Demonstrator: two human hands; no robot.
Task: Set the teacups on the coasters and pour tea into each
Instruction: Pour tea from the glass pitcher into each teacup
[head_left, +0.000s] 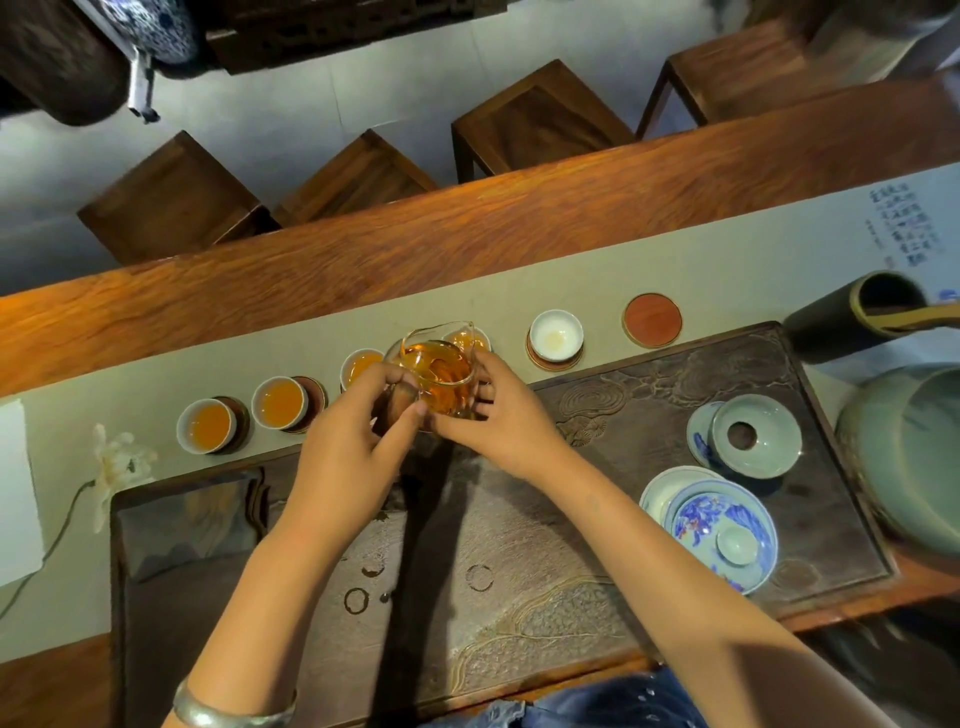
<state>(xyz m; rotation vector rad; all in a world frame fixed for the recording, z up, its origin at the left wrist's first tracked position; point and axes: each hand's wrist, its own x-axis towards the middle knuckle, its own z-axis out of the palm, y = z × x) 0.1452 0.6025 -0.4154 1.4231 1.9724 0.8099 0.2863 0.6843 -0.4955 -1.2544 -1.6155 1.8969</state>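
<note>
A glass pitcher (440, 375) of amber tea is held between both hands above the row of cups. My left hand (349, 423) grips its left side and my right hand (497, 415) its right side. Three white cups with tea (208, 425) (280, 402) (361, 366) stand on dark coasters at the left. Behind the pitcher a fourth filled cup (470, 340) is partly hidden. To the right, a white cup (556, 335) holding only a trace of liquid sits on its coaster. A bare red coaster (652, 319) lies farther right.
A dark carved tea tray (649, 405) fills the near side, with a celadon lid holder (756, 434) and a blue-and-white gaiwan (722, 532) at its right. A large celadon bowl (909, 452), a dark tube (852, 314), a flower (111, 467) and wooden stools (540, 119) surround it.
</note>
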